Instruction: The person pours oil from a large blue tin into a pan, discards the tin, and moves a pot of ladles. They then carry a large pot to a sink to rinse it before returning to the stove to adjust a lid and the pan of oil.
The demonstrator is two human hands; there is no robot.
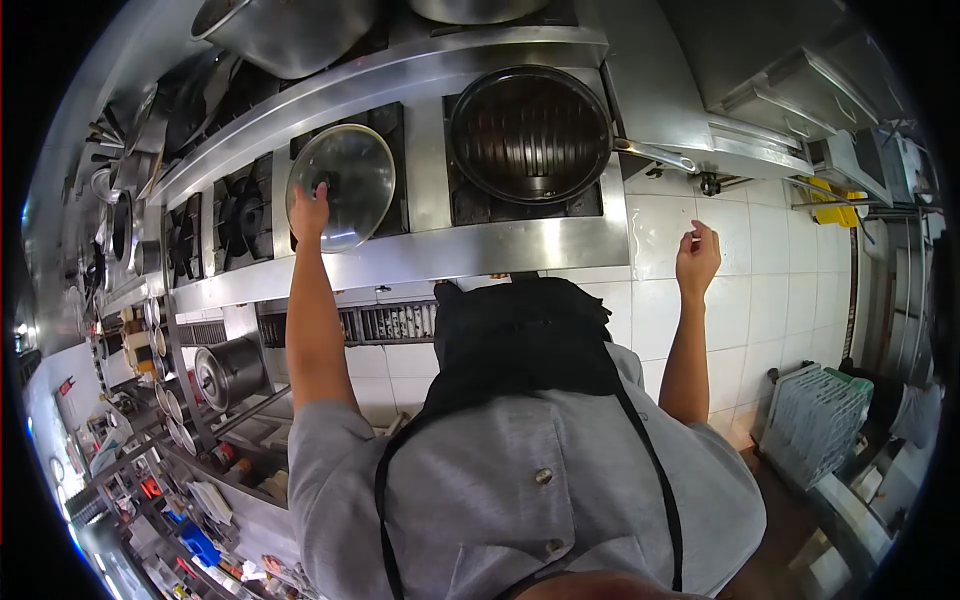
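My left hand (311,212) is closed around the dark knob of a round glass lid (362,180) with a metal rim. The lid is over the burner left of the grill pan, and its face is turned up toward me. To its right, a large black ridged grill pan (530,135) sits on the stove, its long metal handle (655,154) pointing right. My right hand (699,260) is held out over the tiled floor, below the end of that handle. Its fingers are loosely bent and apart, with nothing seen in them.
The steel stove (430,245) runs across in front of me, with more burners (243,215) to the left. Big pots (290,35) stand on the raised shelf behind. A lidded steel pot (228,375) is at lower left. Stacked plastic racks (815,420) stand at right, beside a partly visible person.
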